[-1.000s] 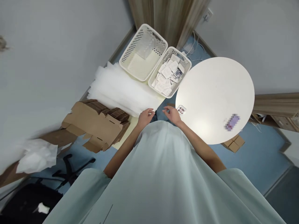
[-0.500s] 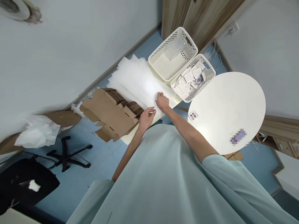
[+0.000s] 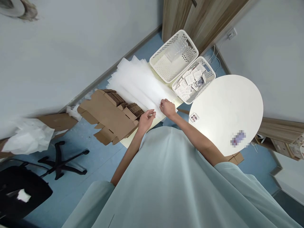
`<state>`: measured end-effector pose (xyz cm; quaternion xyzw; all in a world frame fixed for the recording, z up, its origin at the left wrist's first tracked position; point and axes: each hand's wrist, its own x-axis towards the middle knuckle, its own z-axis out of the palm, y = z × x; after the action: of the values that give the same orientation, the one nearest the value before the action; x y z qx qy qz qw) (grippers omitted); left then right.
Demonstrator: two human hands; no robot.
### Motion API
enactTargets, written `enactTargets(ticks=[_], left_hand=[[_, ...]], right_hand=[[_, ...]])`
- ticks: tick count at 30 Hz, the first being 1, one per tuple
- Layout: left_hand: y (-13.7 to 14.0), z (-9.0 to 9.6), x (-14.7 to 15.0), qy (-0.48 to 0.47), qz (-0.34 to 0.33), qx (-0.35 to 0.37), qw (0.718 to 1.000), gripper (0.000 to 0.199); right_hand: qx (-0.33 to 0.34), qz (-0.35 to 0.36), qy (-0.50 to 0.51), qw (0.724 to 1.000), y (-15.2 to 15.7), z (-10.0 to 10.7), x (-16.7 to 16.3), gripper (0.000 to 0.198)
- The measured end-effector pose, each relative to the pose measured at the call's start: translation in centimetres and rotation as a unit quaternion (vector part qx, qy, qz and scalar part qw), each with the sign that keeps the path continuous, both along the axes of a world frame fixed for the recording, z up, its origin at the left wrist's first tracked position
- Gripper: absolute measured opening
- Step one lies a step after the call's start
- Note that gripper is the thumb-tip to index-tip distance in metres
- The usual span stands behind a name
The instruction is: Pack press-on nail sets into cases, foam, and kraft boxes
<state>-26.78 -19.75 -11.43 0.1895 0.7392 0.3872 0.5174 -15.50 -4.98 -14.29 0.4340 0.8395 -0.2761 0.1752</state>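
A fanned stack of thin, white, translucent packing sheets (image 3: 135, 79) lies on the pale yellow table (image 3: 128, 139). My right hand (image 3: 168, 108) is over the near end of the stack, its fingers curled closed at a sheet; the fingertips are partly hidden. Left of it, my left hand (image 3: 146, 121) hovers at the stack's near corner with loosely bent fingers, thumb apart, and nothing visible in it. Close by my left hand, flat brown cardboard boxes (image 3: 106, 114) are piled, with folded cardboard bundles on top.
Behind the sheets stands a white basket (image 3: 158, 68) holding clear plastic; beside it, another basket (image 3: 211, 76) holds many small white packs. A round white table (image 3: 237, 104) at right bears a small pack (image 3: 194, 117) and a blurred item. A black chair (image 3: 26, 190) is at lower left.
My right hand has drawn slightly toward my body, its fingers more curled. My left hand keeps much the same pose. The whole view has shifted a little.
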Motion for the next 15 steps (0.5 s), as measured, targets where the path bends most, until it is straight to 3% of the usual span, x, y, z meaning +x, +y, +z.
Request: enactTargets(ticks=[9, 15], left_hand=[[4.6, 0.7, 2.0, -0.104, 0.094, 0.023, 0.990, 0.059], [8.6, 1.0, 6.4, -0.036, 0.086, 0.037, 0.995, 0.052]], right_hand=[[-0.001, -0.035, 0.165, 0.986, -1.5, 6.1, 7.9, 0.016], [-0.012, -0.086, 0.238, 0.967, -3.3, 7.8, 15.9, 0.011]])
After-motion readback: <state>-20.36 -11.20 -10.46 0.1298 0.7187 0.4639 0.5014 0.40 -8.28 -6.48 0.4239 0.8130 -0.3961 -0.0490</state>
